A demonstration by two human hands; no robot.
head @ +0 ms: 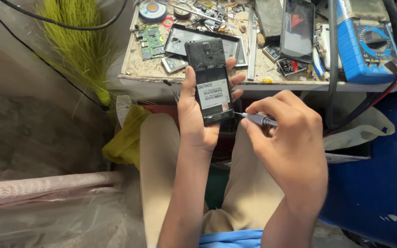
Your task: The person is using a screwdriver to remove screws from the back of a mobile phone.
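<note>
Left hand [194,117] wrapped around black, back-opened rectangular phone [211,82], held upright above lap. Right hand [290,138] pinching slim grey metal screwdriver [259,119], tip at phone's lower right edge. Beyond, cluttered worn table [198,78], blue multimeter [367,46].

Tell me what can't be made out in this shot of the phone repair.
Head view only:
- Screwdriver handle: hidden inside the right hand.
- Phone front: faces away, and the left hand covers its left edge.
- Multimeter top: cut by the frame edge.
- Bench parts: too small to identify.
</note>
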